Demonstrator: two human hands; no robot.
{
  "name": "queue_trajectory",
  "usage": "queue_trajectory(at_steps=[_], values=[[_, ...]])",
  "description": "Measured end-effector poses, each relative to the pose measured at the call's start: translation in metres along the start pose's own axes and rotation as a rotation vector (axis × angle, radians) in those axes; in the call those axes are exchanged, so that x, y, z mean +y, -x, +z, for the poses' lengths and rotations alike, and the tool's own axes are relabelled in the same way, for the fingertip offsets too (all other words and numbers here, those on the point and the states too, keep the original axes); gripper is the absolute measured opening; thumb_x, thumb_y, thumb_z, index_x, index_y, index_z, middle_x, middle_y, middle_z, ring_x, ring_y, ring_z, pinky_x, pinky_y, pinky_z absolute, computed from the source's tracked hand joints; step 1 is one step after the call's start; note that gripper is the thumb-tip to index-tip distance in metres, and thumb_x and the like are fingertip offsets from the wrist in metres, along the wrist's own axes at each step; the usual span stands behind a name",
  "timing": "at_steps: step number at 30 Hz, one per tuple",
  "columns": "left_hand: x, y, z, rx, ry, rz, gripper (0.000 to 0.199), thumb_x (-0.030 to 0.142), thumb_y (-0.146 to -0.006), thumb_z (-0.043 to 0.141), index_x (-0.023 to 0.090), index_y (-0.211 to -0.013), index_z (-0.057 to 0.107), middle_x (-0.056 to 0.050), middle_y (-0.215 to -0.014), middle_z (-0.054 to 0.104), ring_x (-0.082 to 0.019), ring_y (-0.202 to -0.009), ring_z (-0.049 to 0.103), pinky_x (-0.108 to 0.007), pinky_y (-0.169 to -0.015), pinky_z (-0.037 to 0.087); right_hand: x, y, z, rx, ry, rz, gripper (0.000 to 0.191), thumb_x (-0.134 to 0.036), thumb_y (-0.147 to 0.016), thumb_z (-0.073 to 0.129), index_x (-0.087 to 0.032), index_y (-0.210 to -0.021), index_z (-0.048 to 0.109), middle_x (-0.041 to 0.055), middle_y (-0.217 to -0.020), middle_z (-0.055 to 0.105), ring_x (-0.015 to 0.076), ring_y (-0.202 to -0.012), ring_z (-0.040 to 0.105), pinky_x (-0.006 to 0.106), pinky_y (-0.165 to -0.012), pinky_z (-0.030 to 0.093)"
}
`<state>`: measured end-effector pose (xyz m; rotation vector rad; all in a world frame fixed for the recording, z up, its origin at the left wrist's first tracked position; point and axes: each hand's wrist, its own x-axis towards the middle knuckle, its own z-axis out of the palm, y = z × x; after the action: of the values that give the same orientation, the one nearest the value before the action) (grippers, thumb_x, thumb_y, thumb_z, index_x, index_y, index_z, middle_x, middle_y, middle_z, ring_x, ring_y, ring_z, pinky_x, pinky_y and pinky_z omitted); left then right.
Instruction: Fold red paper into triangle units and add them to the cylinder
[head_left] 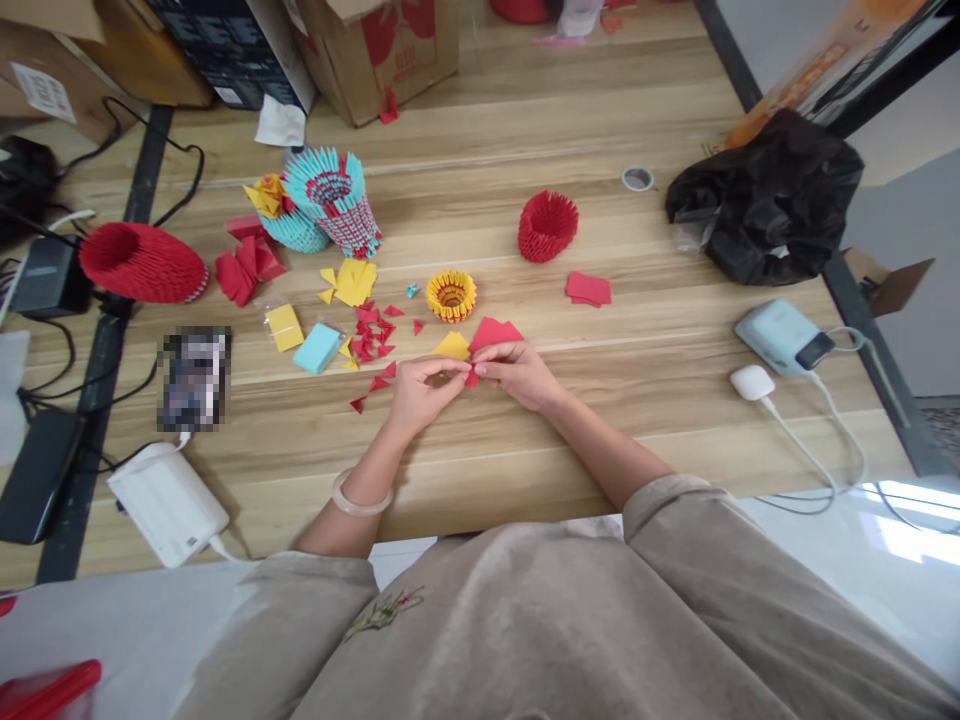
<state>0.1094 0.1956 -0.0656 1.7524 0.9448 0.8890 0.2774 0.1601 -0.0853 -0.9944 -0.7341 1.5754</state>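
Observation:
Between the fingertips of my left hand (426,392) and my right hand (519,372) is a small red paper piece (472,378), pinched from both sides. Red paper slips (496,332) lie just beyond my right fingers, and yellow slips (451,346) beyond my left. Folded red triangles (367,335) are scattered to the left of my left hand. A yellow ring of folded paper pieces (451,297) stands a little farther back. Farther right are a red folded-paper cup (548,228) and a small stack of red slips (589,289).
At the back left stand a blue and red paper vase (341,205) and a red paper vase (142,262). A phone (195,378) and white power bank (169,505) lie left. A black plastic bag (772,200) and blue power bank (784,335) are right. Cardboard boxes (375,60) line the back.

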Motion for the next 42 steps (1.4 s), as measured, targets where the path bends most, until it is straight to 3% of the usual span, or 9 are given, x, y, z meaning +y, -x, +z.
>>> queue_trajectory(at_steps=[18, 23, 33, 39, 42], values=[[0.003, 0.000, 0.004, 0.003, -0.003, 0.003, 0.010, 0.020, -0.072, 0.067, 0.017, -0.078, 0.074, -0.006, -0.078, 0.075, -0.017, -0.069, 0.069, -0.027, -0.067, 0.055, 0.000, 0.000, 0.001, 0.025, -0.022, -0.006, 0.016, -0.024, -0.056, 0.082, -0.015, -0.063, 0.071, 0.0013, -0.065, 0.068, 0.0068, -0.053, 0.052, 0.020, -0.049, 0.035], [0.003, 0.001, 0.004, -0.009, -0.079, 0.063, 0.009, 0.020, -0.071, 0.067, 0.019, -0.076, 0.074, -0.005, -0.076, 0.075, -0.016, -0.067, 0.068, -0.028, -0.068, 0.054, -0.001, 0.003, 0.002, 0.020, 0.009, -0.037, 0.014, -0.023, -0.057, 0.080, -0.015, -0.062, 0.069, -0.0005, -0.061, 0.066, 0.0052, -0.049, 0.047, 0.020, -0.048, 0.034], [-0.003, 0.002, 0.010, 0.088, 0.132, -0.110, 0.013, 0.026, -0.068, 0.070, 0.016, -0.075, 0.073, -0.007, -0.076, 0.074, -0.016, -0.066, 0.068, -0.027, -0.064, 0.054, 0.000, 0.002, 0.003, 0.048, 0.036, -0.043, 0.015, -0.027, -0.060, 0.077, -0.015, -0.062, 0.068, -0.0010, -0.060, 0.064, 0.0047, -0.048, 0.043, 0.021, -0.048, 0.033], [-0.005, 0.002, 0.006, -0.027, 0.069, -0.012, 0.012, 0.024, -0.074, 0.067, 0.018, -0.081, 0.074, -0.007, -0.079, 0.074, -0.016, -0.069, 0.066, -0.028, -0.066, 0.053, 0.001, 0.002, 0.002, 0.037, 0.079, -0.089, 0.017, -0.029, -0.060, 0.078, -0.016, -0.061, 0.066, -0.0019, -0.058, 0.061, 0.0057, -0.049, 0.044, 0.021, -0.049, 0.034], [-0.001, 0.000, 0.005, 0.083, 0.091, 0.025, 0.010, 0.025, -0.075, 0.068, 0.018, -0.079, 0.073, -0.007, -0.081, 0.073, -0.016, -0.076, 0.067, -0.029, -0.071, 0.054, 0.001, 0.002, 0.003, 0.042, 0.024, -0.097, 0.019, -0.033, -0.062, 0.078, -0.017, -0.068, 0.070, 0.0001, -0.066, 0.066, 0.0073, -0.055, 0.050, 0.022, -0.052, 0.039]])
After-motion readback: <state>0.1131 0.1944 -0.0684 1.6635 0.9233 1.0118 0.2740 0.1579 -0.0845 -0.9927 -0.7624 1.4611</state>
